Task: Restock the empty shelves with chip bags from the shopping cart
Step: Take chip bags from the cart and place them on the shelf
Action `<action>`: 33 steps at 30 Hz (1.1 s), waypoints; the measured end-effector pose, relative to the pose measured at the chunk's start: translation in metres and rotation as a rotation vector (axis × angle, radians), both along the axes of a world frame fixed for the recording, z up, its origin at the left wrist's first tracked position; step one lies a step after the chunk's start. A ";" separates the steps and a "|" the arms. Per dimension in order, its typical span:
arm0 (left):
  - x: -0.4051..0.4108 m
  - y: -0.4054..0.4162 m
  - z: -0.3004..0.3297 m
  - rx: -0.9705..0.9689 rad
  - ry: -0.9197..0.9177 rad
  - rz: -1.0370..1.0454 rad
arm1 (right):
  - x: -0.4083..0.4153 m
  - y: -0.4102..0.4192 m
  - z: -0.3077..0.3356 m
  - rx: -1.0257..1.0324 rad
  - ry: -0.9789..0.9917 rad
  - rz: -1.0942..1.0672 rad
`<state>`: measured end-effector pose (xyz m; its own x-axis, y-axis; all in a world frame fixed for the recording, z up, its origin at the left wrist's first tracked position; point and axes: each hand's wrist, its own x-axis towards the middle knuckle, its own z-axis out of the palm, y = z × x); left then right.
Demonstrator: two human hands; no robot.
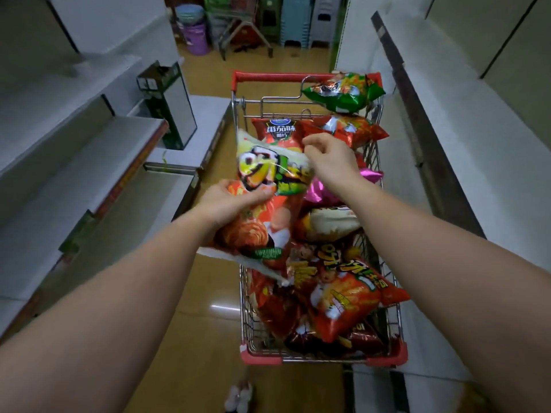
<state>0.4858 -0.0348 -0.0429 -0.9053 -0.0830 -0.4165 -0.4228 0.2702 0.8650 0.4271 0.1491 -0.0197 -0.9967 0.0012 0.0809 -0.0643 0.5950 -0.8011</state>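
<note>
Our left hand (229, 201) grips a glossy orange-red chip bag with white sealed ends (259, 231), fingers curled over its upper part, holding it over the left rim of the cart. Stacked against that hand, a white and green chip bag with a big cartoon print (268, 168) stands tilted, and our right hand (331, 159) pinches its upper right edge between thumb and curled fingers. Just beyond the right hand a red plastic chip bag with white lettering (278, 134) stands upright against the far end, with a crinkled red foil bag (348, 129) beside it and a green and orange bag (346, 90) resting on the far right corner. Below the right wrist we see a shiny pink foil bag (322, 192) and a pale cream bag (331, 223), then nearer us a heap of red-orange bags (343, 296) filling the red-trimmed wire shopping cart (325, 357). To the left of the left hand, grey metal shelves (68, 162) step down in bare tiers; to the right of the right hand runs another pale shelf unit (477, 129). Under the cart lies a tan tiled floor (208, 338)
</note>
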 end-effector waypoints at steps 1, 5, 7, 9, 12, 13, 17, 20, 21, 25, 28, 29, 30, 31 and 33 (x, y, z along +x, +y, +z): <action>-0.009 -0.012 -0.001 -0.004 0.011 0.065 | -0.005 -0.009 -0.005 -0.008 -0.020 -0.048; -0.039 -0.054 -0.010 -0.166 -0.012 0.225 | -0.020 -0.046 -0.040 0.089 -0.242 -0.139; -0.052 -0.067 -0.017 -0.221 -0.067 0.206 | -0.025 -0.063 -0.058 0.251 -0.404 -0.090; -0.064 -0.072 -0.022 -0.254 -0.114 0.155 | -0.026 -0.075 -0.073 0.385 -0.564 -0.024; -0.081 -0.074 -0.035 -0.253 -0.161 0.084 | -0.031 -0.088 -0.099 0.370 -0.682 -0.079; -0.085 -0.073 -0.039 -0.252 -0.168 0.062 | -0.033 -0.091 -0.106 0.332 -0.708 -0.136; -0.097 -0.066 -0.054 -0.275 -0.195 0.003 | -0.038 -0.102 -0.122 0.162 -0.779 -0.346; -0.102 -0.065 -0.056 -0.282 -0.211 -0.030 | -0.040 -0.102 -0.128 0.101 -0.761 -0.449; -0.104 -0.066 -0.057 -0.276 -0.219 -0.038 | -0.040 -0.102 -0.130 0.095 -0.749 -0.472; -0.109 -0.070 -0.061 -0.239 -0.257 -0.063 | -0.040 -0.098 -0.133 -0.003 -0.759 -0.566; -0.112 -0.075 -0.063 -0.203 -0.278 -0.077 | -0.037 -0.092 -0.129 -0.138 -0.793 -0.542; -0.113 -0.077 -0.063 -0.194 -0.282 -0.083 | -0.036 -0.090 -0.124 -0.205 -0.804 -0.542; -0.113 -0.079 -0.063 -0.189 -0.285 -0.092 | -0.036 -0.088 -0.122 -0.267 -0.817 -0.536; -0.114 -0.081 -0.064 -0.184 -0.288 -0.102 | -0.036 -0.087 -0.120 -0.327 -0.833 -0.528; -0.113 -0.085 -0.063 -0.164 -0.302 -0.124 | -0.033 -0.086 -0.119 -0.411 -0.883 -0.495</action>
